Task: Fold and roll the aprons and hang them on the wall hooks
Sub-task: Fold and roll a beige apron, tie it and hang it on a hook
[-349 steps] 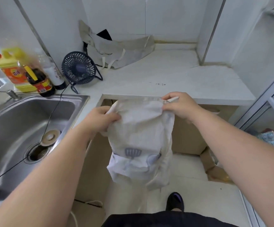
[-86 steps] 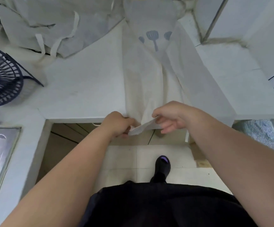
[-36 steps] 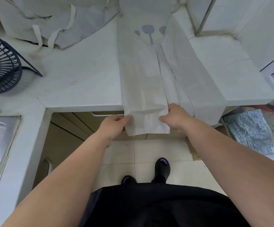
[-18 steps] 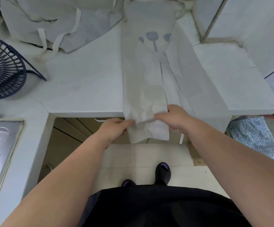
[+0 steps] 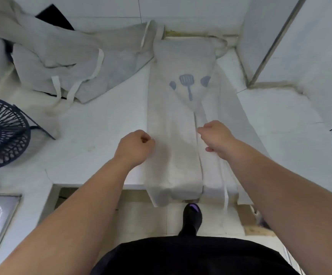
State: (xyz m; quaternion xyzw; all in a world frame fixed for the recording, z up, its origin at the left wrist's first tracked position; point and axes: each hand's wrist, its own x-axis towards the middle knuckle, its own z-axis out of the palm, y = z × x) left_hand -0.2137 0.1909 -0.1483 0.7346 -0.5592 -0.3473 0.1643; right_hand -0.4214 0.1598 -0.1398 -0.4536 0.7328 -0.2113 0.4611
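Curling into a fist, your left hand (image 5: 134, 147) sits at the left edge of the folded apron (image 5: 173, 161); whether it grips cloth, I cannot tell. Your right hand (image 5: 216, 137) pinches the strip's right edge. The apron lies lengthwise on the counter (image 5: 101, 126), its near end drooping over the front edge. A second apron (image 5: 61, 56) is heaped at back left, beyond a dark fan (image 5: 0, 133).

Counter (image 5: 101, 124): aprons (image 5: 173, 135), fan (image 5: 0, 133).
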